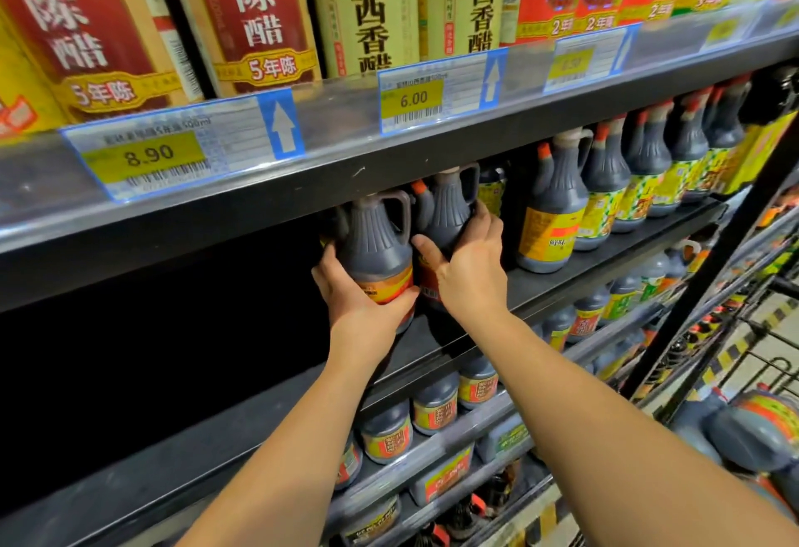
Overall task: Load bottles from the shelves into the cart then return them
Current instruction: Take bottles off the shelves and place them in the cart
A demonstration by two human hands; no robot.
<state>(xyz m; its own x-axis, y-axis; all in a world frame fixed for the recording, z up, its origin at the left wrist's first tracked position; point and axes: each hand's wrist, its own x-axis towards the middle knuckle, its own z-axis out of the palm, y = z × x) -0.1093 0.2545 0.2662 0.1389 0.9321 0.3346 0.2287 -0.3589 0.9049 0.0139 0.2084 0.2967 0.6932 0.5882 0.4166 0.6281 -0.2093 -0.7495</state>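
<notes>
Two dark jug-shaped bottles with handles stand side by side on the black middle shelf [562, 283]. My left hand [359, 300] grips the left bottle [374, 244] around its lower body, over the orange label. My right hand [469, 261] wraps around the right bottle [447, 209], thumb on its left side and fingers behind it. Both bottles are upright under the edge of the shelf above. In the bottom right corner, several dark bottles [752, 434] lie in the wire cart [761, 356].
To the right on the same shelf stands a row of dark bottles with yellow labels [549, 222]. The shelf left of my hands is a dark gap. Boxed vinegar [372, 15] fills the shelf above, with price tags [410, 99] on its edge. Lower shelves hold more dark bottles [432, 410].
</notes>
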